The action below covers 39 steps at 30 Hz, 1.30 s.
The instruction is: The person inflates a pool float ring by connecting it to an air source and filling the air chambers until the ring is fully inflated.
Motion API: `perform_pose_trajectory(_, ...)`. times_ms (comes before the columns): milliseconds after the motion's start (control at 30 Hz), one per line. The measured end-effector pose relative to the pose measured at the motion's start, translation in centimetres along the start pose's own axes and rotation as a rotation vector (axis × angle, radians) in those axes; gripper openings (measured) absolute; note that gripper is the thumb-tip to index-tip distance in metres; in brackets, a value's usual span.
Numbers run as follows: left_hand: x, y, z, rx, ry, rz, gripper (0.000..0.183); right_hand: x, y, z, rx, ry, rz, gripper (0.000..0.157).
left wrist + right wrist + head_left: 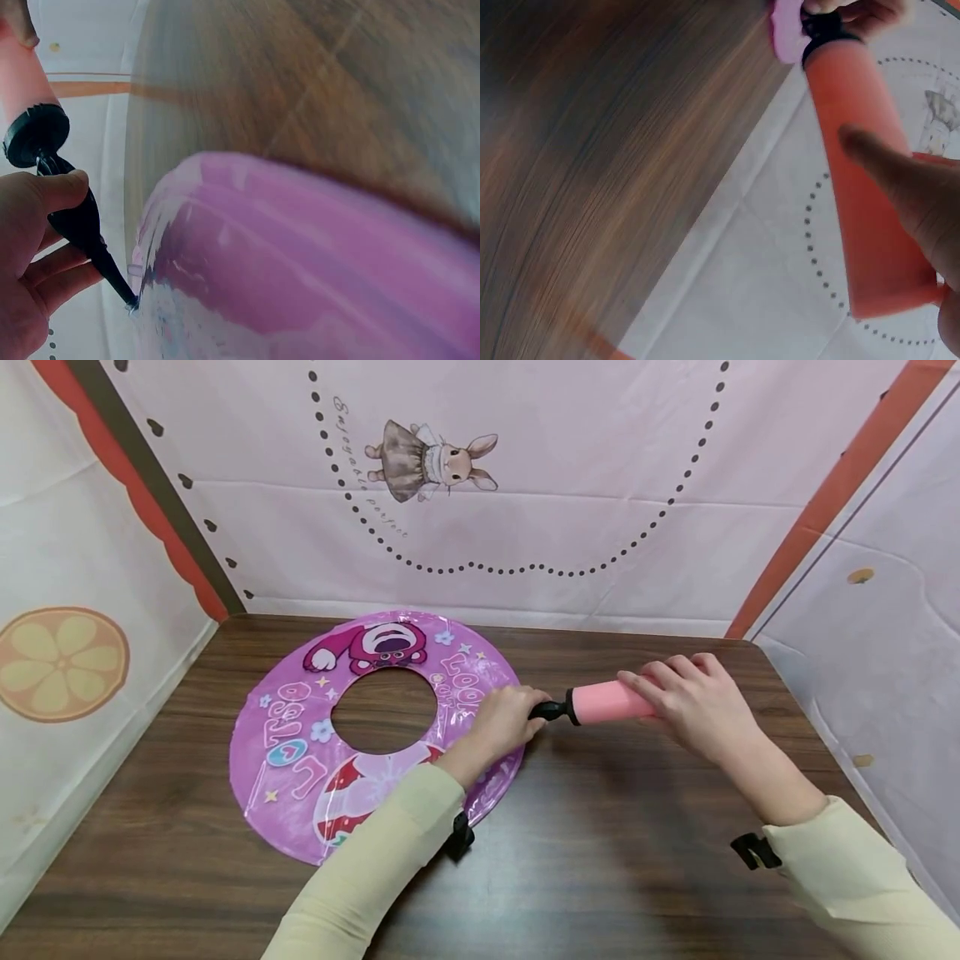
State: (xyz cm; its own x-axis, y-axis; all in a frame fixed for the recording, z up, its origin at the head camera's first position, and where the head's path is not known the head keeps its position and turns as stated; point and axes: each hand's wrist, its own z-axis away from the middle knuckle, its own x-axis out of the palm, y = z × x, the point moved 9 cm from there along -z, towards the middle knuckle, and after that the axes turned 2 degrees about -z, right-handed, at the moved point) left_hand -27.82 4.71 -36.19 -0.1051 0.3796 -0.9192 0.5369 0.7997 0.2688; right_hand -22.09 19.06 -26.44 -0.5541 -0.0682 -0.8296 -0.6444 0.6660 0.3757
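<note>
Swim ring (300, 752), pink and purple with a bear and a strawberry on it, lies flat on the brown table (600, 860), toward the left side. It looks all flat, with no air in it, so the blowing-up job seems to be just at its start. What looks done: the black tip (90, 240) of the pump is at the ring's right edge, and in the left wrist view its point touches the ring there. It is hard to tell if the tip is pushed right in. What looks left: all the air has yet to go in.

The left hand (506, 722) rests on the ring's right edge. Its thumb and fingers are curled round the black tip and pinch it by the ring.

Next comes the pink pump (607, 703), lying on its side just above the table, between the two hands.

The right hand (693, 706) is wrapped round the far end of the pink pump, fingers curled over the top, holding it tight.
</note>
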Motion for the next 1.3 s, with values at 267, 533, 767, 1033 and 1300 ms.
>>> perform_pose_trajectory(267,0.4,0.0,0.1,-0.021,-0.051,0.002,0.029,-2.6,3.3,2.3,0.04,-0.047,-0.084,0.061)
perform_pose_trajectory(533,0.6,0.0,0.1,-0.02,-0.065,-0.006,0.028,-5.3,7.7,5.1,0.164,-0.152,-0.055,0.066)
perform_pose_trajectory(767,0.3,0.6,0.0,0.049,-0.016,-0.054,0.027,-2.5,2.8,1.7,0.034,-0.095,-0.024,0.057)
perform_pose_trajectory(1033,-0.2,0.8,-0.1,0.065,0.003,-0.051,0.025,-0.4,-0.1,-0.1,-0.003,-0.043,0.013,0.054)
perform_pose_trajectory(1300,0.0,0.6,-0.1,0.036,-0.061,-0.053,0.025,-1.9,2.4,2.0,0.052,-0.067,-0.033,0.059)
